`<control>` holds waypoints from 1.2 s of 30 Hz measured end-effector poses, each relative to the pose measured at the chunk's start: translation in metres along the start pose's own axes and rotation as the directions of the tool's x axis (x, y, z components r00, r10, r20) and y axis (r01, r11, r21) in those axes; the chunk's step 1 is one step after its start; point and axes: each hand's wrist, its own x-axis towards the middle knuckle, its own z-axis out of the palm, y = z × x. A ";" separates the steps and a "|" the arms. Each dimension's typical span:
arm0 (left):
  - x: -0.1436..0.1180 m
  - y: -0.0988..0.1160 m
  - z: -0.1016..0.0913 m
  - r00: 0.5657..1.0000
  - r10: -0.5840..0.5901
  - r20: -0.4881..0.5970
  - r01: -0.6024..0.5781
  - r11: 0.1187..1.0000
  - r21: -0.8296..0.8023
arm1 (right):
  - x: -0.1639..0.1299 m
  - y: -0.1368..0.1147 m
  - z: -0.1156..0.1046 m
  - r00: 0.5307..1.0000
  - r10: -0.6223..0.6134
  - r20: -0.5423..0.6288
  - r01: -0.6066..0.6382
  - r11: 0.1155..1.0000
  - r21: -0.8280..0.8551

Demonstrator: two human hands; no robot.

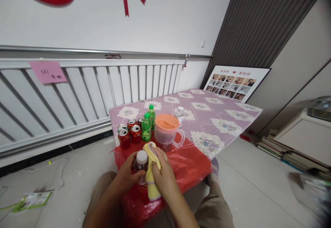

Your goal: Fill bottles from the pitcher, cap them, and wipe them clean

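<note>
My left hand is wrapped round a clear plastic bottle with a white cap, held upright over the red plastic sheet. In my right hand a yellow cloth is bunched up, right beside the bottle. Part of the cloth hangs down below the fingers. Whether the cloth presses on the bottle I cannot tell. Just beyond my hands stands a clear plastic jug with an orange lid and a handle on its right side.
Left of the jug stand several red drink cans and two green bottles. Behind it is another white-capped bottle. A purple patterned cloth covers the table. A white radiator runs along the wall; a photo board leans at the back right.
</note>
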 end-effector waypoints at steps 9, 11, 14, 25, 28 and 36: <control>-0.001 0.002 0.000 0.999 -0.012 -0.041 0.015 0.997 0.069 | -0.014 0.033 0.015 0.987 0.156 0.030 -0.155 0.987 -0.032; -0.002 0.003 0.001 0.999 -0.025 -0.045 0.028 0.998 0.055 | -0.020 0.036 0.017 0.986 0.166 0.031 -0.165 0.986 -0.038; -0.004 0.005 0.002 0.998 -0.046 -0.044 0.046 0.999 -0.008 | -0.024 0.028 0.016 0.988 0.157 -0.004 -0.158 0.987 -0.043; -0.004 0.012 0.002 0.999 -0.037 -0.012 0.036 0.996 -0.081 | -0.018 0.019 0.015 0.995 0.079 -0.054 -0.082 0.995 -0.054; -0.004 0.009 0.002 0.999 -0.043 -0.018 0.041 0.996 -0.073 | -0.025 0.038 0.020 0.988 0.153 0.005 -0.152 0.985 -0.075; -0.004 0.011 0.003 0.999 -0.015 -0.028 0.013 0.998 -0.060 | -0.026 0.001 0.012 0.993 0.030 -0.114 -0.035 0.999 -0.034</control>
